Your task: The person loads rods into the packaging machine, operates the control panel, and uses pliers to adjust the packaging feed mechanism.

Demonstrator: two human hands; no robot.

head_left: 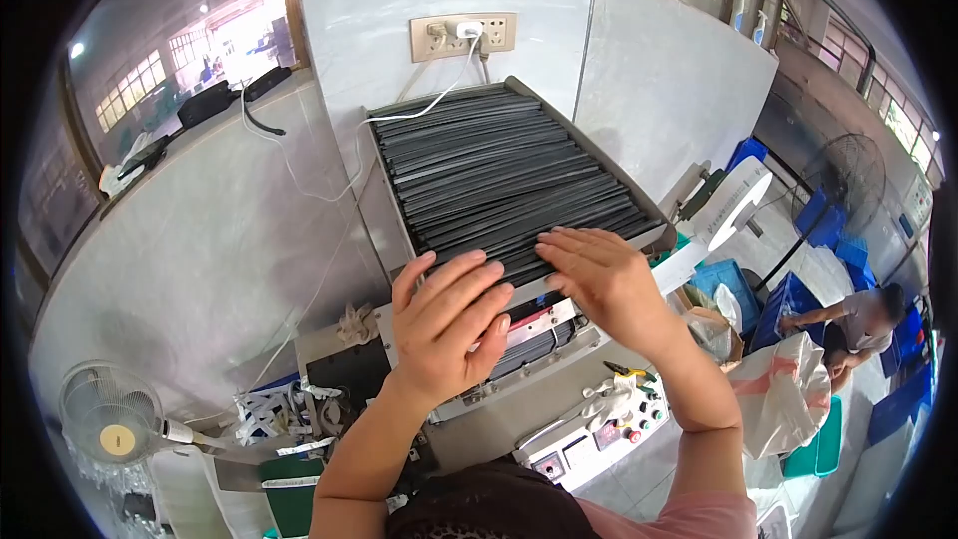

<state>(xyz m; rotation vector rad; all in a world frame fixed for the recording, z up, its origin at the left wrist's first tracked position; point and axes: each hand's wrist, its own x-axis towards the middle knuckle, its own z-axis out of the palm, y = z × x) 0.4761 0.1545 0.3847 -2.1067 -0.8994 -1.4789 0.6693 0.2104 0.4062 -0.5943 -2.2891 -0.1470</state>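
Note:
Rows of thin black strips lie packed side by side in a metal tray on a machine. My left hand is over the tray's near left corner, fingers stretched and a little apart, holding nothing. At the near right part of the strips, my right hand rests its extended fingertips on or just above them; whether it presses on them I cannot tell. Below the hands, more dark strips show inside the machine's front opening.
A control panel with buttons carries pliers. Cables run from a wall socket across the tray's back. A fan stands left. On the right are a white sack, blue bins and another person.

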